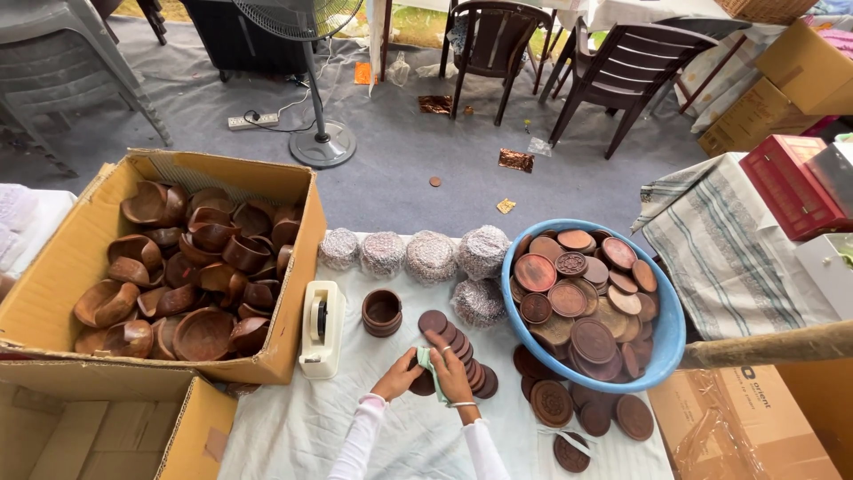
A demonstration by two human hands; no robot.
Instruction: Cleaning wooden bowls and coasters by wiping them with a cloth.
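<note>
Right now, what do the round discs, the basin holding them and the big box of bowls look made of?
Discs: likely wood, dark reddish-brown, smooth with a slight sheen; some faces carved.
Basin: looks like plastic, uniform glossy light blue with a rolled rim.
Box: corrugated cardboard, matte tan with folded flaps.
Bowls: apparently turned wood, brown, softly polished.

Both arms reached forward from the bottom edge in white sleeves, forearms angled inward so the hands met close together. The left hand (397, 377) was cupped, fingers curled under, knuckles up. The right hand (452, 373) lay just beside it, fingers bent in a grip, a bangle at its wrist
</note>
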